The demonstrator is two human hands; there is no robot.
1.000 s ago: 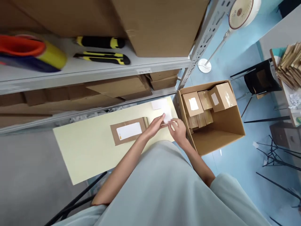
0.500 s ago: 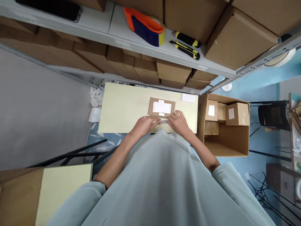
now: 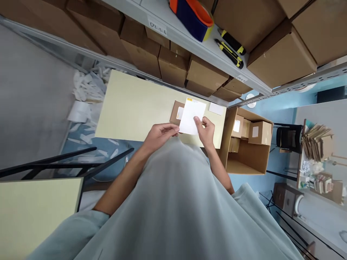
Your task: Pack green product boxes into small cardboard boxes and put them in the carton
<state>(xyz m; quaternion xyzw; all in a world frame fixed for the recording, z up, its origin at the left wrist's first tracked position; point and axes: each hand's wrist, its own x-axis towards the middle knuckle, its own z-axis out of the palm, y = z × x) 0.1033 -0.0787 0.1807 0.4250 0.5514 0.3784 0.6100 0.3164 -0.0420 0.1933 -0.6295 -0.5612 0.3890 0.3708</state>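
Note:
A white label sheet with a small orange mark at its top edge is held up over the table. My right hand pinches its right side, thumb on the front. At the lower left corner, my left hand has its fingers closed on the sheet's edge. Behind the sheet lies a small flat cardboard box, its right part covered. Part of a white label on that box still shows. Another white paper rests at the table's far right corner.
Right of the table stands a large open carton with several small boxes inside. Overhead, a shelf carries an orange and blue tape dispenser, two utility knives and cardboard boxes. Crumpled white paper is piled at the left.
The label sheet has been raised and turned to face me, now covering much of the small box. My right hand has shifted slightly; the head view has turned a little.

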